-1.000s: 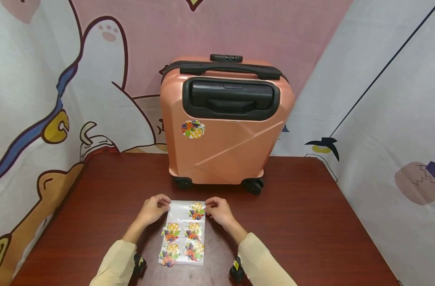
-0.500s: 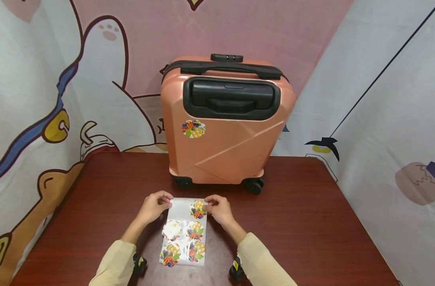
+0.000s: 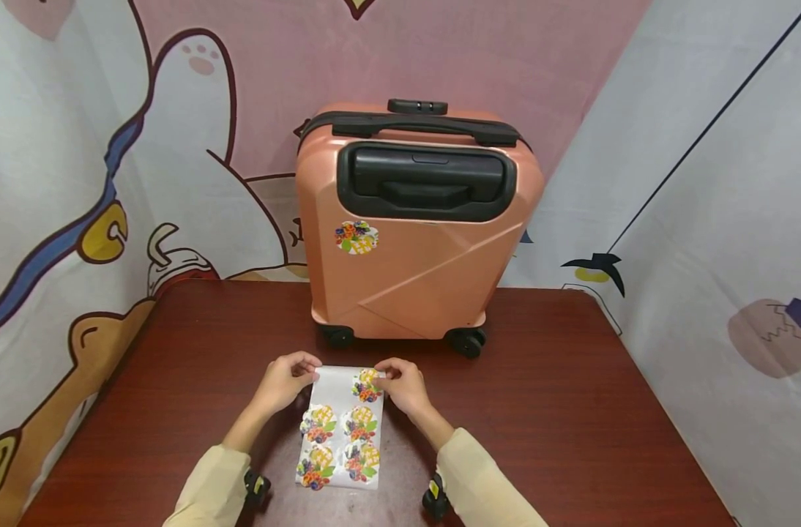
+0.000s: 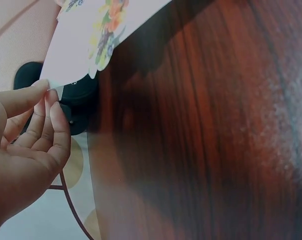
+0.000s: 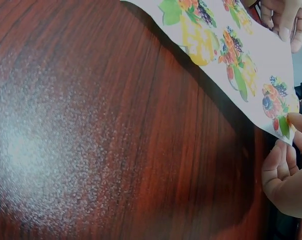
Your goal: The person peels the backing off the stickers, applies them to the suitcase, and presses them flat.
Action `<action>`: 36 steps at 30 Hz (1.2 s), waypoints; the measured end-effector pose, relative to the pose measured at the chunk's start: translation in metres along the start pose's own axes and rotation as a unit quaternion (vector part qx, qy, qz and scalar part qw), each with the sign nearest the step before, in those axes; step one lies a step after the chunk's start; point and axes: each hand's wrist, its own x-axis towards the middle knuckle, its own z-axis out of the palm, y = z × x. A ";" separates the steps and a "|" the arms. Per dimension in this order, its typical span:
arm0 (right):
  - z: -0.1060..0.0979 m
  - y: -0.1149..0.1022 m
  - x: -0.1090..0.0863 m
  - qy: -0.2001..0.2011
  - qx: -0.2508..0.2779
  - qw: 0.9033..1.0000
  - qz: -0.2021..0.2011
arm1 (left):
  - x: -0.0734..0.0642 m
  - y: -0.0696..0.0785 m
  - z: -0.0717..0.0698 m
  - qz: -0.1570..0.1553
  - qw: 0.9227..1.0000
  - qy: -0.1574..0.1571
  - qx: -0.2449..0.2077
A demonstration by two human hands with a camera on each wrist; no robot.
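A white sticker sheet (image 3: 334, 385) bears several fruit stickers, and its upper left spot is bare. My left hand (image 3: 280, 382) pinches the upper left corner; in the left wrist view the left thumb and fingertips (image 4: 55, 97) hold that corner. At the upper right corner my right hand (image 3: 403, 386) pinches the sheet between thumb and fingers, partly over a fruit sticker (image 3: 364, 388). The right wrist view shows the sheet bowed, its edge raised off the table. Behind it an orange suitcase (image 3: 414, 274) stands upright with one round fruit sticker (image 3: 356, 238) on its left side.
The brown wooden table (image 3: 559, 410) runs under everything. The suitcase's black wheels (image 3: 466, 342) stand on it, just beyond the hands. A printed cloth (image 3: 493, 66) hangs behind and at both sides.
The sheet has shifted slightly right, with its top edge a little closer to the suitcase. My right hand has come from beside the edge onto the upper right corner. The suitcase stays put.
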 end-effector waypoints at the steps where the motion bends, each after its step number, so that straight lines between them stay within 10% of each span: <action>1: 0.000 0.004 0.001 0.002 0.001 1.000 -0.021 | 0.000 0.000 0.000 0.001 1.000 0.000 -0.001; 36: -0.004 -0.003 -0.004 -0.044 -0.051 0.998 -0.013 | 0.004 -0.004 0.002 -0.006 1.000 -0.007 0.003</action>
